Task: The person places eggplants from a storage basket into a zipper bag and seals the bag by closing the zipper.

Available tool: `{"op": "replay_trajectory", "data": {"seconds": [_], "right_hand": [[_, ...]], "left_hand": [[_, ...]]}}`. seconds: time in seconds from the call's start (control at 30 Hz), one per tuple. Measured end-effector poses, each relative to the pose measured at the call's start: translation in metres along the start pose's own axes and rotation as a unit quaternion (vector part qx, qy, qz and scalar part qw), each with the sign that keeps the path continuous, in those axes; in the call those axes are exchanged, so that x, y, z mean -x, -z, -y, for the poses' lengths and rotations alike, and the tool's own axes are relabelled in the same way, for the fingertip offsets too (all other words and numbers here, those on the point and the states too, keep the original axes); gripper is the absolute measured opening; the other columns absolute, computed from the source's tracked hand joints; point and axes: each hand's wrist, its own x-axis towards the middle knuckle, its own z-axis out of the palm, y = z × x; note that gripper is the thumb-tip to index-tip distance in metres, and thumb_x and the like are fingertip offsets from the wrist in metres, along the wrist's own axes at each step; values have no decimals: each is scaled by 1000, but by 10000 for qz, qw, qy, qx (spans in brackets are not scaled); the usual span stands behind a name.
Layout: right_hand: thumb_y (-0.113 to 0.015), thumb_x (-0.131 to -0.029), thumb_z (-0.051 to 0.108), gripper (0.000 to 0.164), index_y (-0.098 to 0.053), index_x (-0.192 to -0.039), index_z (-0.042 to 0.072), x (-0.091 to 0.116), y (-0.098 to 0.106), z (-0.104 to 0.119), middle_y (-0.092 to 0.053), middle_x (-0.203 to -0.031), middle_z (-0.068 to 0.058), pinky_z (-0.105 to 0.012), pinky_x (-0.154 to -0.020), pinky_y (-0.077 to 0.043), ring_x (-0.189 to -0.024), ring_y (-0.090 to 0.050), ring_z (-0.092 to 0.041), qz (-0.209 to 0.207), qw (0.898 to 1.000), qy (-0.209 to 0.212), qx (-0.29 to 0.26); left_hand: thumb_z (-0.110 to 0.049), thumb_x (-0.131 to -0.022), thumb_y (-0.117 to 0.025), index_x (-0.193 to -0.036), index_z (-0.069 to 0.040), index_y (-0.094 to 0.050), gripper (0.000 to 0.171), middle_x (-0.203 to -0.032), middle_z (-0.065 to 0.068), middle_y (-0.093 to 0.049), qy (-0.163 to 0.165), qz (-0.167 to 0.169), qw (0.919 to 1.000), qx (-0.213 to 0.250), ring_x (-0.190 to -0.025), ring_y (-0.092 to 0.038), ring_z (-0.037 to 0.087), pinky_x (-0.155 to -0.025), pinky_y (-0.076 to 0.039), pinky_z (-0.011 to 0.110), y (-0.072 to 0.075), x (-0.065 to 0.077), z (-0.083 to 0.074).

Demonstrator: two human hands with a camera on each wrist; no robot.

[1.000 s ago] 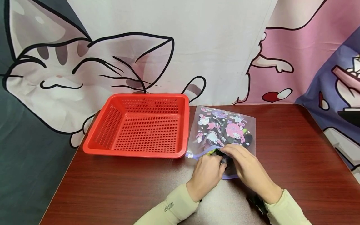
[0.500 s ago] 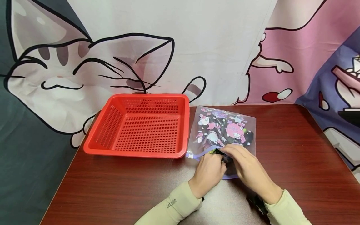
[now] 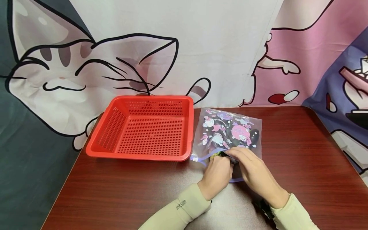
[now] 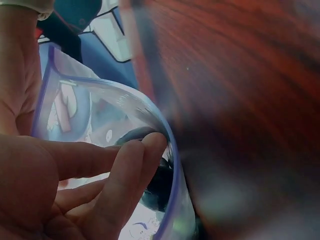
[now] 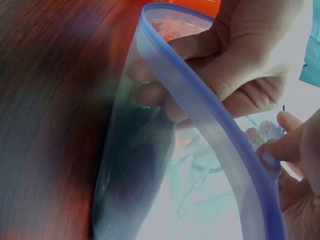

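A clear zip bag [image 3: 214, 134] with pink and purple cartoon prints lies on the table, its purple-edged mouth towards me. My left hand [image 3: 217, 175] reaches into the mouth. In the right wrist view its fingertips [image 5: 150, 95] grip the green end of a dark, elongated object [image 5: 142, 150], blurred behind the plastic. The left wrist view shows rounded dark shapes [image 4: 159, 187] by those fingers. With my right hand [image 3: 254, 172] I hold up the bag's upper lip, pinched between thumb and fingers in the right wrist view. Yellow-green [image 3: 215, 155] shows inside the opening.
A red perforated plastic basket [image 3: 149, 134] stands just left of the bag, with nothing in it. Both rest on a reddish-brown wooden table [image 3: 302, 153]. A cartoon-printed cloth [image 3: 224, 48] hangs behind the table's far edge.
My left hand has shifted slightly right and deeper into the bag. A dark shape at the bag's right side has moved a little, and its green spot no longer shows. My right hand stays put.
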Motion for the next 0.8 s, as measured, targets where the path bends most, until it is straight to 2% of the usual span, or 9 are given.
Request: {"op": "replay_trajectory", "data": {"seconds": [0.2,0.43,0.57,0.8], "right_hand": [[-27,-93,9,40,-59,-116,2,-1,1,0,-58,-112,-7,-21,-99,-31,-105,-53,-20,-29,10000,6,-23],[-27,-93,10,40,-59,-116,2,-1,1,0,-58,-112,-7,-20,-99,-30,-105,-52,-20,-15,10000,-10,-41],[-27,-95,11,39,-59,-116,2,-2,2,0,-58,-111,-8,-20,-99,-30,-105,-52,-20,-40,10000,8,-79],[-28,-98,12,37,-60,-113,1,-2,2,0,-59,-110,-8,-19,-99,-31,-105,-53,-20,-81,9999,30,-68]], "left_hand": [[-18,-78,-66,-65,-15,-64,13,-59,-5,-60,-330,-197,9981,-476,-57,-61,15,-50,-46,28,-5,-2,-1],[-18,-78,-66,-67,-15,-66,12,-59,-5,-60,-272,-134,9983,-492,-57,-60,15,-50,-47,29,-3,-2,-1],[-18,-77,-66,-67,-14,-66,10,-59,-5,-59,-151,25,9995,-288,-58,-61,15,-51,-47,29,3,-1,0],[-19,-76,-70,-71,-15,-63,10,-63,-5,-59,-29,160,9992,359,-60,-61,14,-48,-45,26,19,10,3]]}}
